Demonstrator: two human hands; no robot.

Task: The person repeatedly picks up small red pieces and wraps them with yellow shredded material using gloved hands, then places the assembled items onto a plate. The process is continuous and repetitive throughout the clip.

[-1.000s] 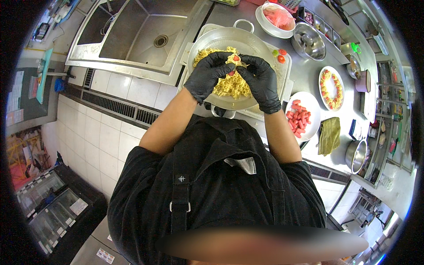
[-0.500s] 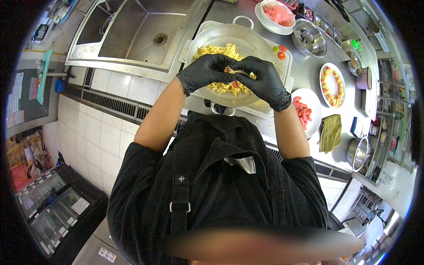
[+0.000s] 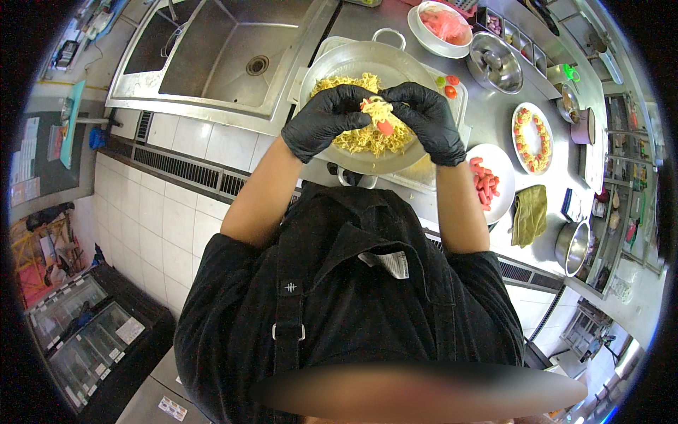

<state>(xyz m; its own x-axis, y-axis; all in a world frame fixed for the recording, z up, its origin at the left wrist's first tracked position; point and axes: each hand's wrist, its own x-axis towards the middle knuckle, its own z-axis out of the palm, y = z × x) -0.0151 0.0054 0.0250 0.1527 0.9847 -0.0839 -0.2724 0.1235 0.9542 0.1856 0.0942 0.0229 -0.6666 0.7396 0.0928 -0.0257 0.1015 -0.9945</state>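
Observation:
My left hand point(image 3: 326, 121), in a black glove, grips a piece of red sausage wrapped in yellow noodles point(image 3: 378, 110) between thumb and fingers. From the other side my right hand point(image 3: 429, 121), gloved alike, pinches at the upper edge of the wrapped noodles. The sausage's red end pokes out at the bottom. Both hands are above a wide two-handled metal pan point(image 3: 417, 63), where a heap of loose cooked noodles point(image 3: 371, 143) lies. Right of the pan, cut red sausages point(image 3: 484, 185) rest on a white plate point(image 3: 503, 159).
An oval white plate point(image 3: 521, 161) carries a ring of noodle-wrapped pieces. Beyond the pan stand a steel bowl point(image 3: 510, 79) and a white bowl point(image 3: 422, 15) with pink contents. Tomato pieces point(image 3: 450, 92) sit beside the pan. A green cloth point(image 3: 530, 215) lies at right; a sink point(image 3: 212, 78) is at left.
My hands have drawn slightly apart, and the noodle-wrapped sausage between them has turned, showing more of its noodles and red end. My right fingers have shifted to its upper edge.

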